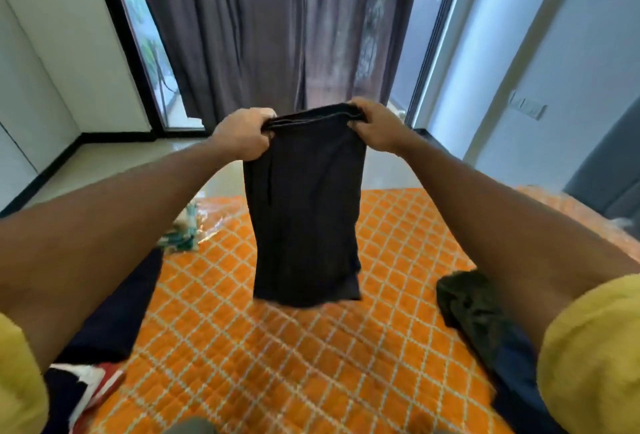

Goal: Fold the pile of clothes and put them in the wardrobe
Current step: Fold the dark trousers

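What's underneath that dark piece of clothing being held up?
The dark garment hangs from the left hand and right hand above the orange quilted bedcover. Only bare cover shows below its hem; whatever lies directly behind the cloth is hidden.

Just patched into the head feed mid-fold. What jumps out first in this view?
The dark garment held up in mid-frame: the left hand and right hand each grip a top corner, and it hangs free above the bed. Below it spreads the bright orange quilt with its pale diamond lattice. More dark clothes lie on the quilt at the left edge and the right edge.
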